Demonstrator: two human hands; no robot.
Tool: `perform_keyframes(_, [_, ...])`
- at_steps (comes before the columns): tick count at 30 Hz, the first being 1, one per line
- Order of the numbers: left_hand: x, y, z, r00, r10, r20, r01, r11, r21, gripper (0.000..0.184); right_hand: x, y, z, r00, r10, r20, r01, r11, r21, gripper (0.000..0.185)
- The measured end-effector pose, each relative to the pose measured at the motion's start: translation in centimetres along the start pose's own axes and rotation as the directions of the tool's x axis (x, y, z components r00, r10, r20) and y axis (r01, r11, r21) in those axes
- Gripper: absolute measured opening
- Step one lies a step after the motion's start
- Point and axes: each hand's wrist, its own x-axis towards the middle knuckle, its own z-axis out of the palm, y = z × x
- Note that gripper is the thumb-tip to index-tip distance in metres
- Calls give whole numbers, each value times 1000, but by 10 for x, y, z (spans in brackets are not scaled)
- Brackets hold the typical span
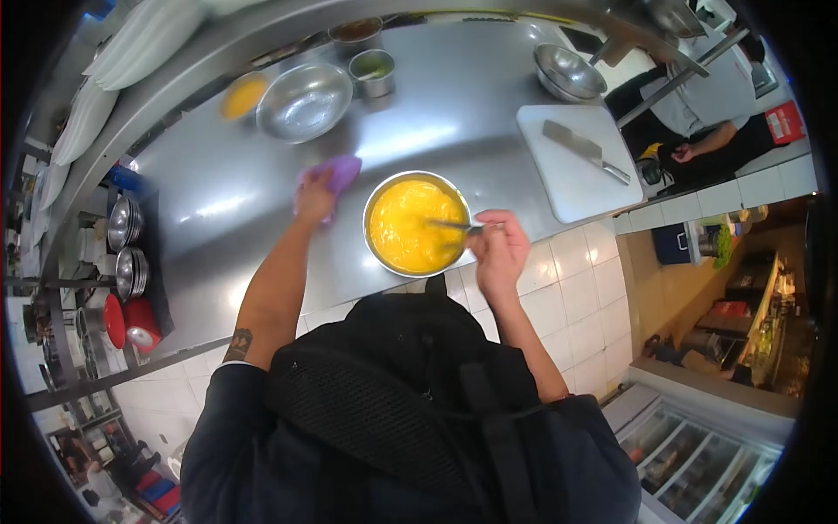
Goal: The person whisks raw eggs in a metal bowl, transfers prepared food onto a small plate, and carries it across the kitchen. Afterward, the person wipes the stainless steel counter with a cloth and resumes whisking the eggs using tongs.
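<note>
A metal bowl (367,240) of bright yellow liquid, like beaten egg, stands near the front edge of the steel counter. My right hand (500,251) is closed around the handle of a thin metal utensil (449,225), whose far end dips into the liquid; motion blur hides its kind. To the left of the bowl, my left hand (314,199) grips a purple cloth (343,175) on the counter, apart from the bowl.
A white cutting board (559,188) with a cleaver (572,144) lies to the right. Behind are an empty-looking metal bowl (305,103), a small metal container (373,74), a yellow-filled bowl (244,96) and stacked bowls (570,72). Another person (698,105) stands beyond the right end.
</note>
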Motion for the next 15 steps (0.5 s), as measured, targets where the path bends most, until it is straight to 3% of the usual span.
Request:
perform_keyframes(3, [-11,13,-4,1000,-24,14,24,1000,-19,55,12,12,-9,977,-190,-99,159,953,-258,15])
perform_keyframes(4, [-11,19,-12,997,-66,30,67,997,-32,56,12,18,-5,996,-48,-70,45,998,-34,15])
perform_keyframes(8, [10,-18,20,997,69,41,-71,996,47,51,7,-8,-8,970,-213,-118,227,967,118,15])
perform_keyframes(9, [5,-9,12,998,41,51,-43,999,23,51,7,3,-12,970,-209,-122,223,968,115,15])
perform_keyframes(11, [6,-2,7,998,28,53,-28,1000,5,51,10,26,-12,995,-35,-88,30,998,-52,17])
perform_keyframes(13, [9,-8,8,997,11,71,-9,1000,-29,51,5,6,-4,998,35,-43,-33,998,44,16])
perform_keyframes(15, [10,-13,13,999,41,21,-40,999,-26,53,8,-1,-12,965,-224,-136,240,964,112,15])
